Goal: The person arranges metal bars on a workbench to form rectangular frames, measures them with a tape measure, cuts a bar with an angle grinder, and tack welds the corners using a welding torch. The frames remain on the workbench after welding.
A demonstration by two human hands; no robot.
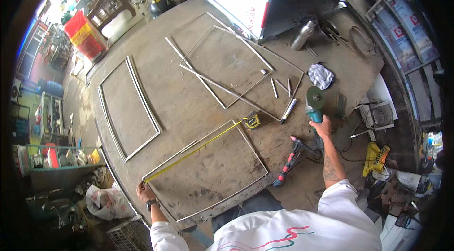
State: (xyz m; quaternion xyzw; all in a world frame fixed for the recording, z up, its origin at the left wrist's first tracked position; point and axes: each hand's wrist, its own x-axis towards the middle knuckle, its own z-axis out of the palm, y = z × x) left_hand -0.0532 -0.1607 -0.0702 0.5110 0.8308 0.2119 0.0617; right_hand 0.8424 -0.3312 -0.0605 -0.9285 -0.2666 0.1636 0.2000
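Observation:
At the near left corner of a thin rectangular metal frame (pixel 267 174), my left hand (pixel 144 193) pinches the end of a yellow tape measure (pixel 252 121). Its blade runs out along the frame's far side, and the case lies on the table near the frame's far right corner. To the right, my right hand (pixel 322 127) is wrapped round a teal angle grinder (pixel 314 114) with a dark disc (pixel 315 97). The grinder is at the table's right side. A red and black tool (pixel 285 166) lies nearer to me; its exact kind is unclear.
More metal frames lie on the table (pixel 198 194), one at left (pixel 132 76) and two overlapping farther off. A marker (pixel 289 110), short metal strips (pixel 274 88), a white rag (pixel 321 76) and a metal bottle (pixel 304 35) are at right. A large panel (pixel 241 0) stands at the back.

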